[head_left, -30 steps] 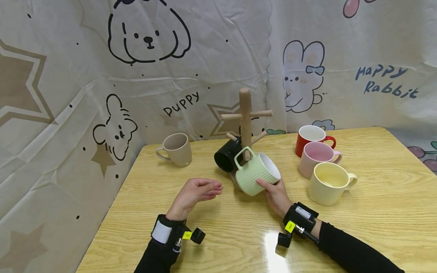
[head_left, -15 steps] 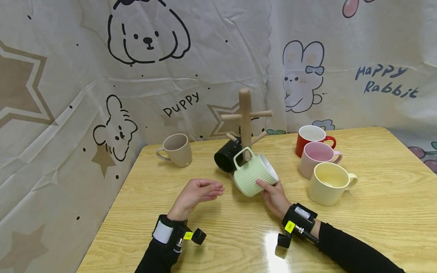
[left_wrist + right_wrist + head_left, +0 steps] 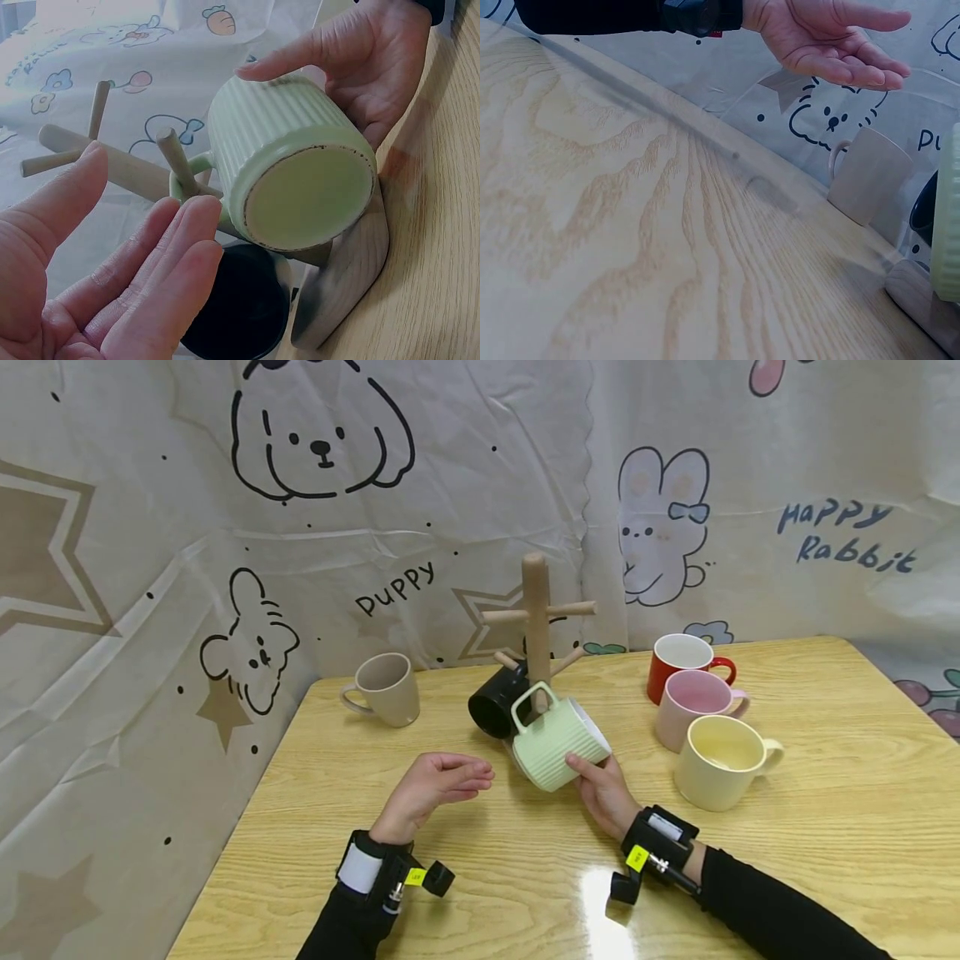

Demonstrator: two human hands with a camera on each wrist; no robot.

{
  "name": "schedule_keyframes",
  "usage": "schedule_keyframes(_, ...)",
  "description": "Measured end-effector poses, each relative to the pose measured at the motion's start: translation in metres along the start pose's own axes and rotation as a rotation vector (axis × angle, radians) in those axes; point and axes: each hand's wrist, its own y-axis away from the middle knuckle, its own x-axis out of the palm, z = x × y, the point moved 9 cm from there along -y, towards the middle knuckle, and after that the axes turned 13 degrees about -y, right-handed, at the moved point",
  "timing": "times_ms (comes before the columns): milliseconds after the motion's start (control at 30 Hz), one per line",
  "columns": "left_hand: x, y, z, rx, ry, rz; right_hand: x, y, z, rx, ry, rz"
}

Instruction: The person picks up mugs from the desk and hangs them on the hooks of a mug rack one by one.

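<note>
1. Here's the right-hand grip point(image 3: 609, 800), thumb and fingers clasped on the mouth end of a light-green ribbed mug point(image 3: 555, 753), held in front of the wooden mug rack point(image 3: 537, 627); the mug lies at ten o'clock from it.
2. Look at that long axis, slanting: base towards eight, mouth towards two, handle point(image 3: 515, 714) up at eleven.
3. And here's the key relation: the front peg point(image 3: 174, 154) lines up with the handle's loop in both head and left wrist views, though how deeply it's threaded, if at all, these angles don't settle.
4. The left-hand grip point(image 3: 435, 787) waits between eight and nine o'clock of the mug, fingers stretched, holding nothing; the right is nearer, touching.
5. Just beside, at ten, a black mug point(image 3: 491, 706) tips its mouth towards seven; beyond it stands a taupe mug point(image 3: 392, 697). Round from two to three: red mug point(image 3: 663, 677), pink mug point(image 3: 675, 720), pale-yellow mug point(image 3: 708, 778).
6. All on a wood-grain worktop point(image 3: 510, 881), printed fabric backdrop point(image 3: 450, 443) rising at twelve.
</note>
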Motion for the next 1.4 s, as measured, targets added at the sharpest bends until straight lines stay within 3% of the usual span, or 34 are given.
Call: schedule_keyframes(1400,0.0031,0.0004,0.0007,-0.005,0.012,0.004,-0.0065,-0.0058,-0.0013,0.038,0.068,-0.044)
